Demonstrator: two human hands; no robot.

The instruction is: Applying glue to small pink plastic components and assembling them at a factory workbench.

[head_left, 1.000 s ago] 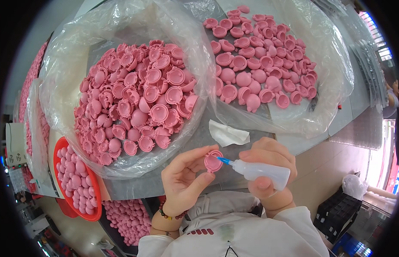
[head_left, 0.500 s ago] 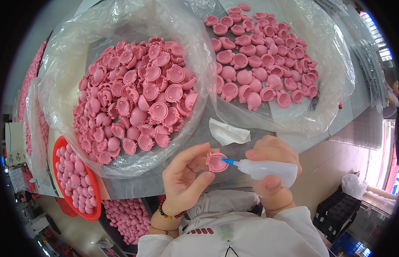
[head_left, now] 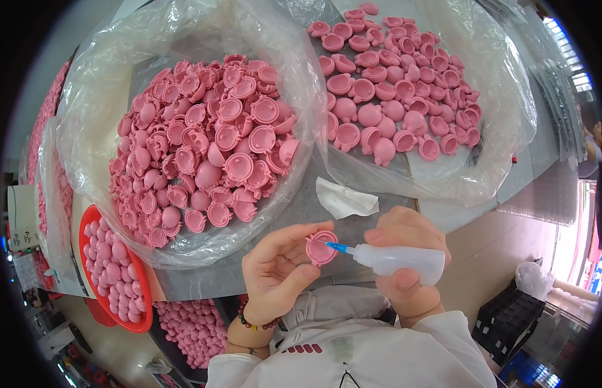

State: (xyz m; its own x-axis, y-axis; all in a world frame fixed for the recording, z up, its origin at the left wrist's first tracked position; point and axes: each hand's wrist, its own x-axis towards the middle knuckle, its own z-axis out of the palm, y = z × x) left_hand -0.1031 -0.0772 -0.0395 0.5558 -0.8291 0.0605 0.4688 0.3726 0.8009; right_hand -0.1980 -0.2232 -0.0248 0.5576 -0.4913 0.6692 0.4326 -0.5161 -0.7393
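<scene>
Bottle, long axis crosswise, tip leftward, right fingers gripping (left fingers pinching shell)

With our left hand we hold a pink cup-shaped piece; in our right hand we grip a translucent bottle, its blue tip over the piece's hollow. White paper lies on our desk.

The person wears an off-white top with loose sleeves ending above the wrists. Slanted red bars, a grey-green smudge and thin black lines mark its front. A bracelet of dark, red and yellow beads circles the left wrist. The left hand and right hand are bare.
</scene>
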